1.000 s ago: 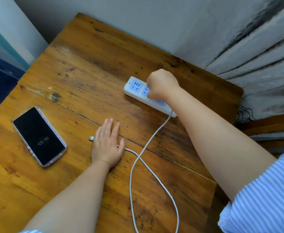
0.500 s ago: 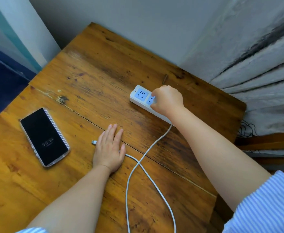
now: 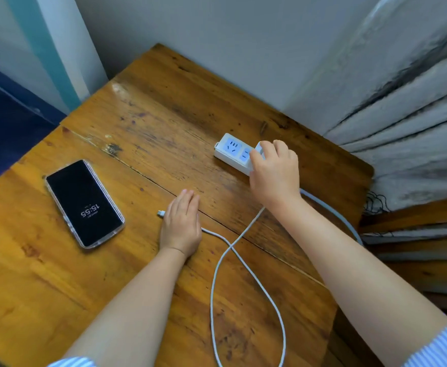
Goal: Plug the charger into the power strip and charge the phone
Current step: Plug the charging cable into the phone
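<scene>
Two hands are at work on the wooden surface [image 3: 164, 133]. The right hand [image 3: 274, 172] has its fingers [image 3: 256, 157] closed around the white charger [image 3: 259, 147], which sits at the second outlet of the power strip [image 3: 229, 152]; whether the prongs are fully home I cannot tell. To seat it well, press straight down, square to the strip's face, and avoid rocking it sideways, since the light strip could skate toward the wall. The left hand [image 3: 181, 226] lies flat and open on the cable [image 3: 214, 284], pinning it just behind the free connector [image 3: 160, 213], which points left toward the phone [image 3: 84, 203]. That phone lies face up, well apart from the strip, its long axis running diagonally from far-left to near-right, clock lit.
</scene>
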The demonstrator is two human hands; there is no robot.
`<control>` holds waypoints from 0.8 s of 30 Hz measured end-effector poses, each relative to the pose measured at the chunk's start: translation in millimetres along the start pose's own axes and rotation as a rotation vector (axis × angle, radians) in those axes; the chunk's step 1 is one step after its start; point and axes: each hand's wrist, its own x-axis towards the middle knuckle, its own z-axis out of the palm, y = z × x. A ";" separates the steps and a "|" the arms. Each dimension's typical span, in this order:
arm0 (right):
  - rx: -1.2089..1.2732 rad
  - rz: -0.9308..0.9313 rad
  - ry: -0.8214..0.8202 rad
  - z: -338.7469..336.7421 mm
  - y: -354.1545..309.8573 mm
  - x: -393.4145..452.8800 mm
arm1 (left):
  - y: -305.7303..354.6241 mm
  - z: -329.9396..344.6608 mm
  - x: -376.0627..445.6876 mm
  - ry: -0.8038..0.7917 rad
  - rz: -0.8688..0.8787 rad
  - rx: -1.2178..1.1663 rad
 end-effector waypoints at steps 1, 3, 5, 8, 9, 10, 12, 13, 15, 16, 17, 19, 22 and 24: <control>0.007 -0.002 0.019 -0.3 -5.9 -9.7 | 0.4 -4.5 -4.4 0.026 0.025 -0.044; 0.036 -0.009 0.073 3.2 -20.0 -26.5 | -5.2 -14.1 -13.0 0.086 0.101 -0.086; 0.081 -0.022 0.038 11.2 -39.4 -42.0 | -17.9 -29.3 -22.4 0.113 0.125 -0.094; 0.196 -0.042 -0.099 25.1 -74.8 -63.6 | -47.2 -56.9 -30.8 0.103 0.175 -0.021; 0.228 -0.050 -0.142 30.2 -78.6 -69.1 | -54.0 -61.1 -31.6 0.108 0.195 -0.003; 0.240 -0.051 -0.182 35.7 -86.6 -74.2 | -63.7 -68.2 -33.5 0.097 0.211 0.031; 0.253 -0.032 -0.255 44.8 -102.0 -80.0 | -84.9 -83.2 -37.6 0.054 0.233 0.108; 0.264 -0.015 -0.266 48.1 -107.5 -80.8 | -94.7 -90.3 -38.2 0.030 0.235 0.140; 0.287 0.033 -0.257 51.9 -122.3 -80.9 | -117.0 -105.5 -37.6 -0.060 0.225 0.247; 0.296 0.055 -0.243 53.8 -128.7 -80.1 | -127.6 -110.8 -35.9 -0.109 0.225 0.316; 0.304 0.075 -0.226 55.6 -133.0 -79.5 | -135.9 -114.8 -33.4 -0.160 0.216 0.384; 0.302 0.118 -0.200 59.2 -143.4 -77.0 | -150.5 -126.0 -27.5 -0.243 0.192 0.513; 0.307 0.157 -0.170 61.9 -155.3 -74.7 | -164.0 -138.8 -19.8 -0.283 0.216 0.605; 0.321 0.154 -0.155 64.3 -159.5 -74.9 | -167.8 -141.2 -17.5 -0.306 0.249 0.638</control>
